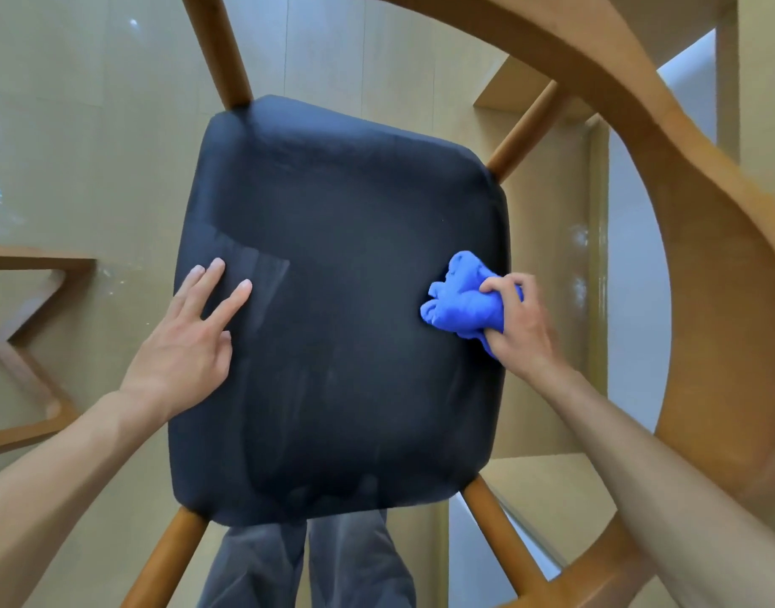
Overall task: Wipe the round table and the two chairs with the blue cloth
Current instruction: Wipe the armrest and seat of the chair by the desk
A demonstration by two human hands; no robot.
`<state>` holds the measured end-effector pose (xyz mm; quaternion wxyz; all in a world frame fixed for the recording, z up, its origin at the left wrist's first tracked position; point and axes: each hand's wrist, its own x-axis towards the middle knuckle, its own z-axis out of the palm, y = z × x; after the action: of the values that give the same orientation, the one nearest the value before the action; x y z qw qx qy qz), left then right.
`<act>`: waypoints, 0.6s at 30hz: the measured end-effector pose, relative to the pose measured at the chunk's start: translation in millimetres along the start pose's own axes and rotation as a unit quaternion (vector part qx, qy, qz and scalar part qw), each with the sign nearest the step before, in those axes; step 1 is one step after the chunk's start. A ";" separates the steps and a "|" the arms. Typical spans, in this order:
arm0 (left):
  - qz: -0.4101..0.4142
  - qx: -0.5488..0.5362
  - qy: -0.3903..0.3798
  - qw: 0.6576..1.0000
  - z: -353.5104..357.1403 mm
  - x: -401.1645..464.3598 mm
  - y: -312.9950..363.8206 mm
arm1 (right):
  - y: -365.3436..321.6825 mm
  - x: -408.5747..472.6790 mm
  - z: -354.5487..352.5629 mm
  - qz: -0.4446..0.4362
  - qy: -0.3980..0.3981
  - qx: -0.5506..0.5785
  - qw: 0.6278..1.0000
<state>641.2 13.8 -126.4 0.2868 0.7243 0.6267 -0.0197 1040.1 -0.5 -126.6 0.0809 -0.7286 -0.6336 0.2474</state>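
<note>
Two hands are on the chair's dark seat (333,300): fingers of my right hand (519,326) curl around the bunched blue cloth (462,302) at its right edge, my left hand (188,340) rests flat, fingers spread.

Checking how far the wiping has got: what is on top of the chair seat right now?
On the dark chair seat lie the left hand, fingers flat, and the bunched blue cloth, held in the right hand. The patch under the cloth is hidden.
</note>
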 end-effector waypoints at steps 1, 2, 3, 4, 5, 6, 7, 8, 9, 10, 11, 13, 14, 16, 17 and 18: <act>0.000 -0.002 -0.001 1.000 0.5 0.0 -0.6 | -4.6 -3.6 7.3 0.049 0.026 0.023 0.998; 0.001 -0.003 -0.002 1.000 1.0 0.3 -1.0 | -10.3 -9.9 13.7 0.092 0.046 0.040 0.994; 0.002 -0.003 -0.004 1.000 1.0 0.1 -1.0 | -16.2 -19.3 18.6 0.114 0.054 0.044 0.991; 0.003 -0.001 -0.006 1.000 0.7 -0.1 -0.7 | -21.7 -31.6 21.8 0.110 0.048 0.029 0.992; 0.004 0.003 -0.009 1.000 -0.1 -0.2 0.4 | -26.2 -46.7 23.9 0.088 0.028 0.002 0.996; 0.007 0.009 -0.013 1.000 -1.2 -0.4 2.0 | -30.3 -64.0 25.6 0.058 -0.008 -0.025 0.998; 0.008 0.017 -0.019 1.000 -2.9 -0.7 4.3 | -35.5 -81.7 26.8 0.030 -0.061 -0.041 0.997; 0.004 0.025 -0.029 0.999 -5.1 -1.0 7.1 | -43.0 -98.1 27.2 0.011 -0.132 -0.041 0.990; -0.005 0.030 -0.043 0.999 -7.4 -0.8 10.2 | -52.6 -111.4 27.2 0.010 -0.206 -0.028 0.978; -0.017 0.029 -0.057 0.998 -9.6 -1.3 13.8 | -62.1 -120.8 27.4 0.019 -0.269 -0.009 0.963; -0.032 0.019 -0.067 0.997 -11.4 -2.7 18.5 | -70.9 -125.9 28.1 0.040 -0.306 0.016 0.951; -0.074 -0.020 -0.071 0.995 -15.4 -7.2 30.6 | -89.7 -123.9 28.1 0.114 -0.286 0.096 0.947; -0.089 -0.040 -0.053 0.994 -17.6 -10.0 37.1 | -100.4 -117.8 27.9 0.148 -0.242 0.144 0.948; -0.100 -0.090 0.006 0.991 -20.8 -16.6 51.0 | -125.7 -98.3 26.5 0.194 -0.140 0.224 0.945; -0.109 -0.137 0.014 0.984 -23.3 -19.0 59.5 | -139.6 -86.3 25.4 0.212 -0.096 0.253 0.939; -0.122 -0.198 0.001 0.972 -26.5 -20.4 69.3 | -153.4 -74.1 24.4 0.226 -0.060 0.275 0.933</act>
<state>691.8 3.7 -69.3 0.4197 0.5710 0.7020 0.0708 887.7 -48.4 -62.5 0.1818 -0.7853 -0.3631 0.4673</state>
